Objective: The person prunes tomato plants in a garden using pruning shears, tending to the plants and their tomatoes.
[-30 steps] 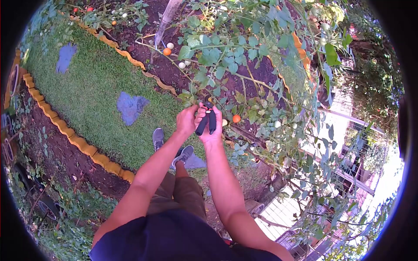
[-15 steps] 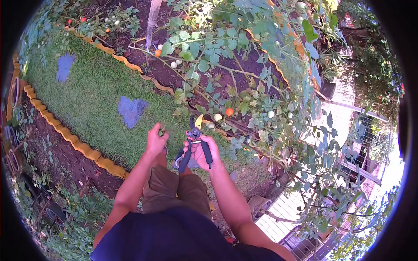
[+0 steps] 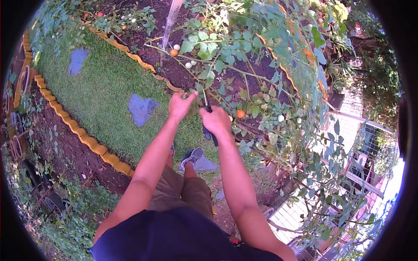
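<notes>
My right hand [image 3: 217, 120] is wrapped round the dark handles of a pair of pruning shears [image 3: 206, 101]. Their blades point up into the tomato plant [image 3: 217, 65], beside its thin stems. Just left of the blades, my left hand [image 3: 179, 106] is closed in a pinch, with a bit of green tomato leaf [image 3: 186, 95] at its fingers. How much it holds is partly hidden. An orange tomato [image 3: 241, 114] hangs to the right of my right hand. Another orange tomato [image 3: 174, 52] and pale ones [image 3: 188, 65] hang above my left hand.
Scalloped yellow edging [image 3: 100, 148] borders the grass [image 3: 104, 91], where grey-blue flat stones [image 3: 141, 109] lie. A wooden stake [image 3: 171, 24] stands in the soil bed. At the right are leafy stems and a wire fence [image 3: 370, 148]. My shoe [image 3: 197, 155] rests below my hands.
Both hands have moved up and forward to the tomato plant. The shears, earlier held up with blades open near my body, now point in among the stems.
</notes>
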The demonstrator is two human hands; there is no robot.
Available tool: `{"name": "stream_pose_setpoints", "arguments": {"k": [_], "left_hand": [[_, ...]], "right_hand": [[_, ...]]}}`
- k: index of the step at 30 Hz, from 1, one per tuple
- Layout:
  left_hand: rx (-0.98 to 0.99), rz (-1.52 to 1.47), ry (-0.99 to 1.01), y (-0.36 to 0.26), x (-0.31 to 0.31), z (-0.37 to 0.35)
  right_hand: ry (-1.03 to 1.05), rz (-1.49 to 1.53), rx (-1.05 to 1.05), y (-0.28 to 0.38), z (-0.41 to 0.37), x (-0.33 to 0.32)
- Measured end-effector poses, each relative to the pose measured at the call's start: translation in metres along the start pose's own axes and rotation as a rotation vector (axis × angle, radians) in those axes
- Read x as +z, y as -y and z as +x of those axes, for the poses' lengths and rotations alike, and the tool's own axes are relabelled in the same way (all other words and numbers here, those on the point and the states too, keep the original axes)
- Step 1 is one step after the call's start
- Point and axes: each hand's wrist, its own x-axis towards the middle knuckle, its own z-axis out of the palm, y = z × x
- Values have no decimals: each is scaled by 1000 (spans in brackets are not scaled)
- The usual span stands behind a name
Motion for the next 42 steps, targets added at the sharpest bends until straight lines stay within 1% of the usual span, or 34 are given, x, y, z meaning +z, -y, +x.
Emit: {"name": "stream_pose_setpoints", "arguments": {"k": [1, 4, 5, 11, 14, 17, 26, 30, 32, 35, 36, 38, 40, 41, 42], "left_hand": [[-19, 83, 17, -7, 4, 0], [-12, 145, 56, -12, 14, -1], [37, 141, 12, -8, 18, 0], [169, 52, -36, 4, 16, 4], [213, 61, -65, 8, 16, 6], [219, 48, -40, 4, 10, 5], [228, 70, -78, 10, 10, 9], [205, 44, -18, 12, 5, 6], [199, 11, -11, 15, -3, -2], [174, 23, -130, 39, -7, -15], [154, 20, -148, 53, -8, -17], [113, 19, -180, 89, -10, -20], [-84, -7, -68, 107, -19, -23], [-183, -20, -11, 111, -19, -25], [-150, -64, -23, 114, -15, -25]], "right_hand": [[-20, -52, -3, 8, 6, -2], [-61, -185, 5, 27, 18, -7], [-59, -215, 15, 33, 19, -9], [-12, -275, 8, 49, 26, -15], [-14, -283, 5, 53, 31, -15], [-23, -297, -3, 55, 37, -14], [-12, -357, -20, 65, 36, -20], [17, -392, -43, 63, 37, -23], [20, -379, -29, 53, 40, -17], [8, -303, -21, 34, 27, -5], [1, -270, -23, 27, 19, -2], [82, -155, -20, 12, 4, 5], [129, -58, -35, -14, 1, 22], [154, 64, 3, -33, 6, 38], [179, 185, 40, -54, 15, 58]]}}
